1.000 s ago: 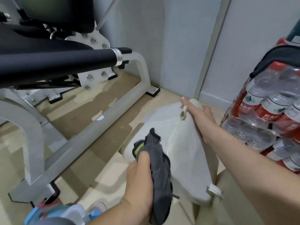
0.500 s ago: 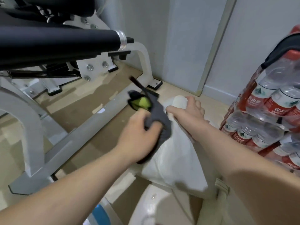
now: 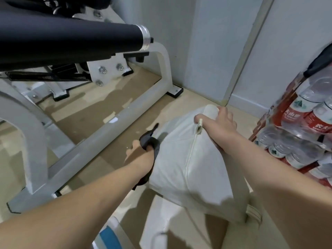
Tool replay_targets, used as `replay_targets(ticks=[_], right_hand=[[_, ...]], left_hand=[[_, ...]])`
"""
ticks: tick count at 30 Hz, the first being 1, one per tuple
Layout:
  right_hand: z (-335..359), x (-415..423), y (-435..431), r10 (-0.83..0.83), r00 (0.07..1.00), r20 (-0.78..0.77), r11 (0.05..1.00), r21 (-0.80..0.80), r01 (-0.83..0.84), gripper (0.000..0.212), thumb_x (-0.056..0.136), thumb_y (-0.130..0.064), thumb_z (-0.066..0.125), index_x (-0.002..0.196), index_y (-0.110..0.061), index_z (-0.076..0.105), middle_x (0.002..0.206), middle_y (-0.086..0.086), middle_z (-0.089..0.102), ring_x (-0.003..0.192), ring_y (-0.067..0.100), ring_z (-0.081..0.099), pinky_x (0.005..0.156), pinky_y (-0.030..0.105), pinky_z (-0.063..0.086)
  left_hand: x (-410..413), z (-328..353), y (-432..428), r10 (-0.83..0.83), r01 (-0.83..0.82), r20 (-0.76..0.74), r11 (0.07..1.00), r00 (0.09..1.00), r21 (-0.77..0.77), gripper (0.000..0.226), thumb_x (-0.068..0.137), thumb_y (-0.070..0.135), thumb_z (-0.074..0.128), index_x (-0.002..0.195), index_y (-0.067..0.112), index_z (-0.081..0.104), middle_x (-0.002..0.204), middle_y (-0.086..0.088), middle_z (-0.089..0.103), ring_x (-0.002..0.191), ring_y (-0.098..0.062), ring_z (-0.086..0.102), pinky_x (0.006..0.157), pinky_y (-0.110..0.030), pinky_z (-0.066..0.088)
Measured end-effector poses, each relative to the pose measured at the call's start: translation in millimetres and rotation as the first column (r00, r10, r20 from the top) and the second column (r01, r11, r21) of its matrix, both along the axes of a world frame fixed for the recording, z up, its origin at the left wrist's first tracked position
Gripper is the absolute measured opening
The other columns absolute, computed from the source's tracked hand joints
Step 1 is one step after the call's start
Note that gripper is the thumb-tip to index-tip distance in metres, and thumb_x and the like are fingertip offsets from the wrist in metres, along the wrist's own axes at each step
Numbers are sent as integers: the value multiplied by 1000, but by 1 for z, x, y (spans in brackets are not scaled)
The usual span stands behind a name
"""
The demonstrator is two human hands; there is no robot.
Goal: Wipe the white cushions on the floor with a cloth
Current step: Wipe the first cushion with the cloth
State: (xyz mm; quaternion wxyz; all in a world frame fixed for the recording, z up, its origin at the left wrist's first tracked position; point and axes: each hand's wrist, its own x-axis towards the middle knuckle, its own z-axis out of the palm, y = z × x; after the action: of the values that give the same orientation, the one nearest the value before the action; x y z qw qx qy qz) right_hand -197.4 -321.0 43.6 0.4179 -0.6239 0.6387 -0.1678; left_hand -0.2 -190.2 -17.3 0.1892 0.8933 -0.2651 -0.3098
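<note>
Head view, left hand (image 3: pixel 141 154) half-hidden gripping grey cloth (image 3: pixel 150 141) against cushion (image 3: pixel 176 168), right hand (image 3: pixel 221 123) clutching its top corner.

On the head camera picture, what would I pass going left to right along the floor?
First the grey machine frame → left hand gripping the dark cloth → white cushion → right hand holding its top corner → pack of water bottles.

Left: grey-white metal frame (image 3: pixel 100 126) on wooden floor (image 3: pixel 86 112), black padded bar (image 3: pixel 71 38) above. Right: shrink-wrapped water bottles (image 3: pixel 305 123), stacked. Behind: pale wall (image 3: pixel 215 42).
</note>
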Motion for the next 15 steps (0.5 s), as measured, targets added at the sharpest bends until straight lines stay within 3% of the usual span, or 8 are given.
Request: replay_targets(ticks=[3, 6, 8, 9, 11, 15], right_hand=[[-3, 6, -4, 4, 1000, 1, 1000, -1, -4, 106, 50, -66, 54, 148, -33, 32, 129, -9, 30, 143, 25, 27, 115, 60, 30], [-7, 7, -11, -10, 1000, -29, 1000, -15, 9, 95, 61, -66, 53, 148, -33, 33, 143, -4, 36, 143, 27, 29, 113, 62, 31], [-9, 4, -15, 1, 999, -37, 1000, -10, -2, 93, 64, -69, 52, 148, -33, 34, 146, -3, 36, 143, 28, 30, 114, 62, 30], [-9, 3, -17, 9, 999, -36, 1000, -3, -9, 92, 65, -69, 52, 148, -33, 34, 146, -3, 36, 144, 29, 30, 115, 62, 30], [-9, 3, -17, 22, 999, -32, 1000, 0, -22, 91, 64, -70, 54, 146, -34, 35, 141, -5, 36, 143, 27, 30, 116, 62, 30], [-9, 6, -15, 49, 998, -32, 999, 18, -49, 95, 56, -71, 57, 142, -37, 35, 129, -11, 33, 138, 23, 30, 114, 60, 32]], left_hand=[[-20, 17, -6, -78, 78, 12, 972, 997, -221, 33, 100, 49, 43, 115, 21, 49, 110, -10, 66, 91, -31, 65, 85, -44, 56], [-50, 46, -5, -271, 264, 50, 849, 961, -458, 17, 99, 44, 50, 103, 29, 52, 93, 8, 67, 84, -12, 62, 72, -32, 49], [-55, 49, -5, -376, 348, 60, 772, 925, -532, 11, 97, 41, 54, 98, 31, 49, 88, 11, 63, 82, -7, 60, 70, -28, 46], [-48, 43, -7, -407, 375, 61, 759, 911, -533, 11, 97, 40, 54, 97, 30, 49, 86, 10, 63, 82, -9, 60, 70, -29, 46], [-25, 24, -12, -376, 358, 49, 821, 925, -445, 17, 96, 43, 51, 98, 27, 49, 81, 5, 63, 78, -17, 62, 66, -32, 46], [2, 2, -20, -98, 103, 61, 990, 993, -94, 31, 101, 49, 42, 111, 20, 41, 84, -8, 65, 69, -30, 65, 57, -34, 45]])
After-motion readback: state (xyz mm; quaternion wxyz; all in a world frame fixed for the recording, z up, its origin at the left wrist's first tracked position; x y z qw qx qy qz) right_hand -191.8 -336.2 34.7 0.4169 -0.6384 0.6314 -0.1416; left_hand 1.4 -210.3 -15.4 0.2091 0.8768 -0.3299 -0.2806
